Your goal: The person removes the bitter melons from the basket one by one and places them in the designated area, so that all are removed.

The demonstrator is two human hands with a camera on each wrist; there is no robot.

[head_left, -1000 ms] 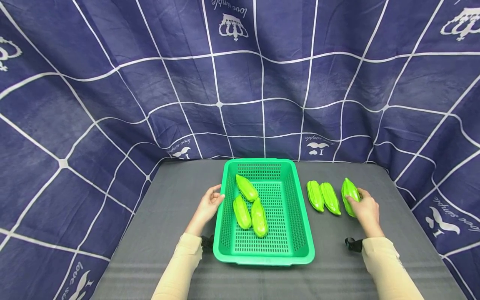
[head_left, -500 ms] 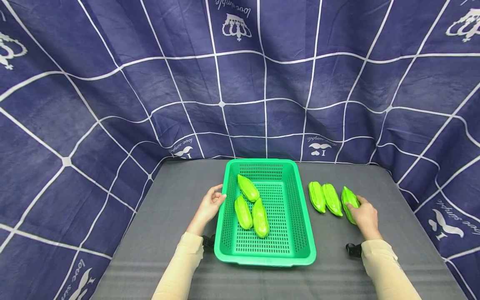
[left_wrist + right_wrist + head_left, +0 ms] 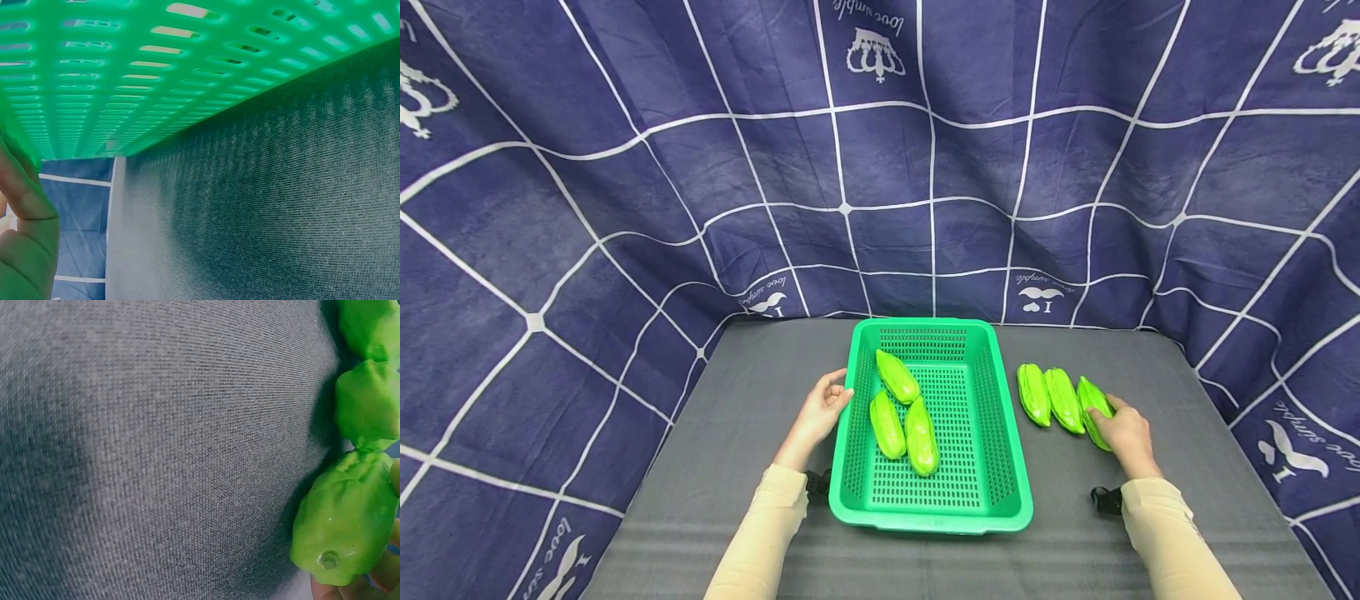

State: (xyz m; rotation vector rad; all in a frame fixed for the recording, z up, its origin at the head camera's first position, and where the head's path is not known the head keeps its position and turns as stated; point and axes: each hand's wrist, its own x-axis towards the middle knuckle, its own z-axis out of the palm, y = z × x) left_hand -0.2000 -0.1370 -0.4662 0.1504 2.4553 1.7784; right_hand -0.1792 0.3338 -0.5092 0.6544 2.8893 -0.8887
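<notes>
My right hand (image 3: 1126, 433) holds a light green, ridged bitter melon (image 3: 1086, 398), thumb on one side and fingers on the other. In the right wrist view this bitter melon (image 3: 344, 519) shows a stub of stem towards me, with fingertips at its right and underside. Just left of it two more bitter melons (image 3: 1033, 396) lie side by side on the table. My left hand (image 3: 820, 412) is at the left rim of a green plastic basket (image 3: 1015, 454), thumb and bent fingers gripping its edge. Inside the basket rest three bitter melons (image 3: 921, 437) in its left half.
The dark grey table (image 3: 752, 367) runs back to a blue curtain (image 3: 962, 158) with white grid lines, which also closes off both sides. A black wrist device (image 3: 1107, 500) sits under the right sleeve. Slotted basket wall (image 3: 144, 69) fills the upper left wrist view.
My right hand has lowered its bitter melon towards me and slid it left, up beside the two on the table. The left hand and basket stay put; the head view shifts slightly.
</notes>
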